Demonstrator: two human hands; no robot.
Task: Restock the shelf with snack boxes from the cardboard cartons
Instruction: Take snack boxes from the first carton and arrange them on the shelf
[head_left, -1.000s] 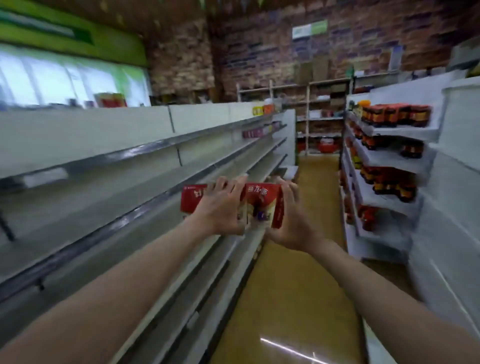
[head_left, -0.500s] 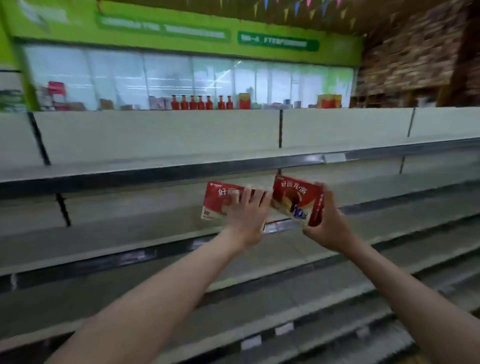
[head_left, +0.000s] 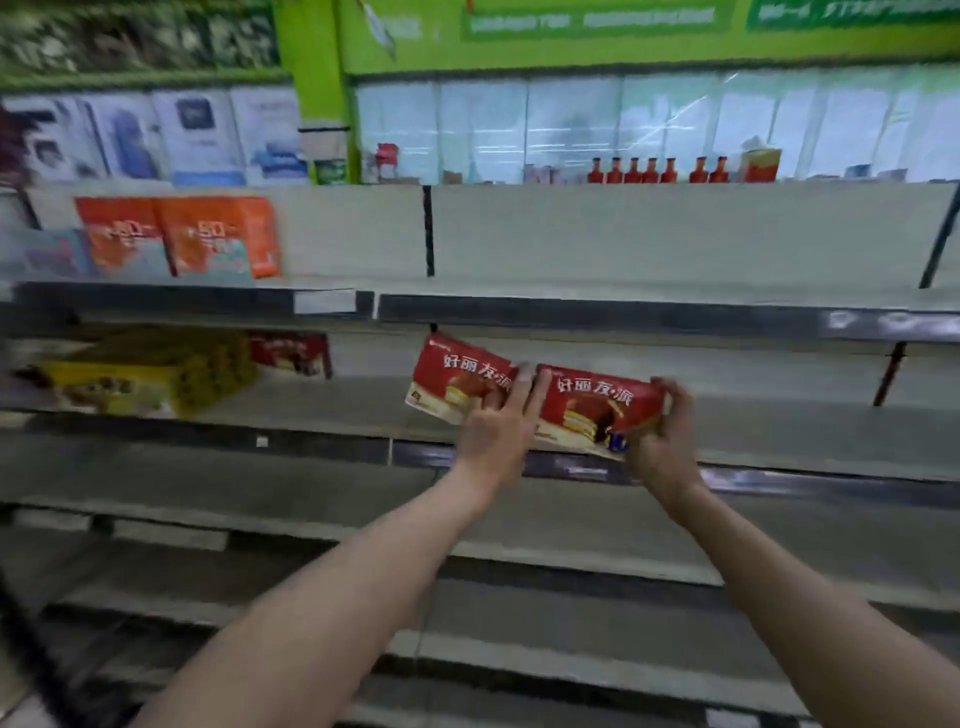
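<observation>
Boxes: left hand (head_left: 496, 434) grips left snack box (head_left: 457, 382), right hand (head_left: 662, 441) clamps right snack box (head_left: 597, 405), over middle shelf (head_left: 311, 410). Light, stiff cardboard; hold by edges.

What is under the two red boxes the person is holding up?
Below the two red snack boxes lies a bare grey shelf board with its dark front rail. The hands cover the boxes' lower edges, so whether they touch the shelf is unclear.
</observation>
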